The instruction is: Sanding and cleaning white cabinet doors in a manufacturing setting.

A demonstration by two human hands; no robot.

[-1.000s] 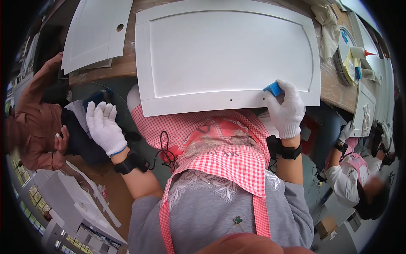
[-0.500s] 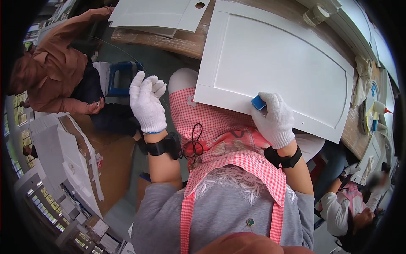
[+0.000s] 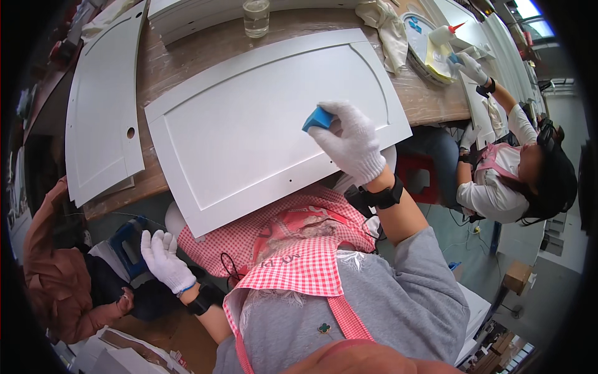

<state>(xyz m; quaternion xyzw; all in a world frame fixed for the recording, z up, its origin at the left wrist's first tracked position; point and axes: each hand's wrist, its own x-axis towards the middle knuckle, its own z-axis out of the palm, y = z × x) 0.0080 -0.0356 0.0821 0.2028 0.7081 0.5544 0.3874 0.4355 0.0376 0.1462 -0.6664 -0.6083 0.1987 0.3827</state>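
Observation:
A small blue sponge block (image 3: 317, 118) is pinched between the thumb and fingers of my right hand (image 3: 354, 138), which wears a white knit glove. That hand is over the near right part of a white panel (image 3: 249, 115) with a raised frame and a curved far edge. The panel lies partly on the table and partly over my lap. Off the panel's near left corner, my left hand (image 3: 165, 258), gloved the same way, hangs in the air with loosely bent fingers and holds nothing.
A glass of clear liquid (image 3: 256, 17) stands behind the panel, near stacked panels (image 3: 193, 14). Another white panel (image 3: 106, 106) lies left. At right are a cloth (image 3: 387, 37), a white glue bottle (image 3: 443, 34) and a round tray (image 3: 416, 53). A co-worker (image 3: 504, 174) sits right, another person (image 3: 56, 274) left.
The view has swung toward the right, bringing the tray and the co-worker further in. My right hand has lifted from the panel's near edge to over its face, still holding the blue block.

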